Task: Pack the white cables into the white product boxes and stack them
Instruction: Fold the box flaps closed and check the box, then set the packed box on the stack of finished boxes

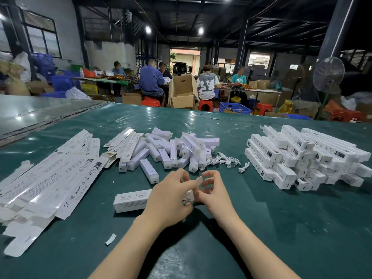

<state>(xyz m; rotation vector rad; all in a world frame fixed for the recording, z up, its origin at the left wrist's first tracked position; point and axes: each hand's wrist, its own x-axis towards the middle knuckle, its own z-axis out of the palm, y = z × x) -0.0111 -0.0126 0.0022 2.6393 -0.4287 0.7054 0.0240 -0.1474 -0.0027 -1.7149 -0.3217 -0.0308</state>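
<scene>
Green table (261, 218): box (130, 200) gripped by L hand (171, 196), flap (199, 180) pinched by R hand (215, 196); closing step prob. underway, tuck-in needed next.

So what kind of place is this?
Probably a packing workshop: stacked white boxes and flat unfolded cartons on the green table, with other workers sitting among cardboard boxes behind.
</scene>
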